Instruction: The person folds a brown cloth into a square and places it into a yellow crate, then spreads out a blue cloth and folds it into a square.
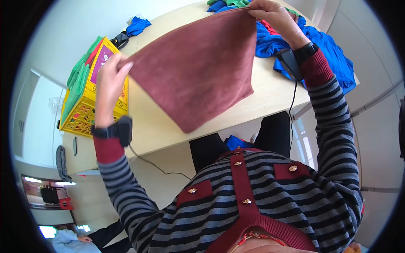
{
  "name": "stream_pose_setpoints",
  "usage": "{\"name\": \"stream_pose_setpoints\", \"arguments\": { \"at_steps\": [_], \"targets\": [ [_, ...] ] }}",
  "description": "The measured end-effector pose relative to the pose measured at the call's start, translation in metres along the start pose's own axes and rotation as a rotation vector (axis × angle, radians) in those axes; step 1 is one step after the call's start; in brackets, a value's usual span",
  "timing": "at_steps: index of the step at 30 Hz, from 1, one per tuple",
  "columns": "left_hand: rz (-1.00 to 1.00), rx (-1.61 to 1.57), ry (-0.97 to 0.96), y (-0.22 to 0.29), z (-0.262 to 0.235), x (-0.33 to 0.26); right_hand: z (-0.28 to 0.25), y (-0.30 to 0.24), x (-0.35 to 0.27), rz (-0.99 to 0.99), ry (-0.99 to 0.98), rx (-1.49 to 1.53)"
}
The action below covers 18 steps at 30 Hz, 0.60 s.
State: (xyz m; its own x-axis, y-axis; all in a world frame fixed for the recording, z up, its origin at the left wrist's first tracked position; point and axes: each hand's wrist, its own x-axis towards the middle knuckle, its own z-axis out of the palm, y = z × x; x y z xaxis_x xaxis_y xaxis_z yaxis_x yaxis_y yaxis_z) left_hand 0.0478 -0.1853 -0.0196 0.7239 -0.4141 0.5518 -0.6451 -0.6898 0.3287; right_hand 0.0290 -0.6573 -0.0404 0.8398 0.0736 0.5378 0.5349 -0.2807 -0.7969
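Observation:
A dark reddish-brown cloth [198, 67], which looks like a towel, is stretched between my two hands above the pale table [147, 126]. My left hand [110, 76] pinches its left corner between thumb and fingers. At the far right corner, my right hand [276, 17] grips the cloth in the same way, higher up in the picture. The lower part of the cloth hangs toward me, with its bottom corners loose. Just beyond my right hand lies a heap of blue cloths [314, 46], with some red and green among them.
A yellow plastic crate [86, 107] holding folded green and red cloths stands on the table's left. A small blue cloth [138, 26] and a black item [120, 40] lie at the far left. Cables run from both wrist devices. Another person [71, 241] sits at lower left.

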Motion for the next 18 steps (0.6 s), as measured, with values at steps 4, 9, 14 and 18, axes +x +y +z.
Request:
{"name": "stream_pose_setpoints", "arguments": {
  "at_steps": [4, 9, 14, 18],
  "targets": [
    [0.264, 0.131, 0.176, 0.006, 0.042, 0.057, -0.026, -0.010, -0.004, -0.108, 0.146, -0.152],
    [0.266, -0.045, 0.271, -0.013, 0.074, 0.075, 0.020, -0.096, -0.046, -0.099, 0.225, -0.122],
    [0.033, 0.041, 0.144, -0.093, 0.117, 0.034, 0.106, -0.062, -0.104, -0.289, -0.070, -0.445],
    [-0.062, 0.317, -0.126, -0.177, 0.160, -0.070, 0.219, 0.030, -0.149, -0.159, -0.257, -0.246]
  ]
}}
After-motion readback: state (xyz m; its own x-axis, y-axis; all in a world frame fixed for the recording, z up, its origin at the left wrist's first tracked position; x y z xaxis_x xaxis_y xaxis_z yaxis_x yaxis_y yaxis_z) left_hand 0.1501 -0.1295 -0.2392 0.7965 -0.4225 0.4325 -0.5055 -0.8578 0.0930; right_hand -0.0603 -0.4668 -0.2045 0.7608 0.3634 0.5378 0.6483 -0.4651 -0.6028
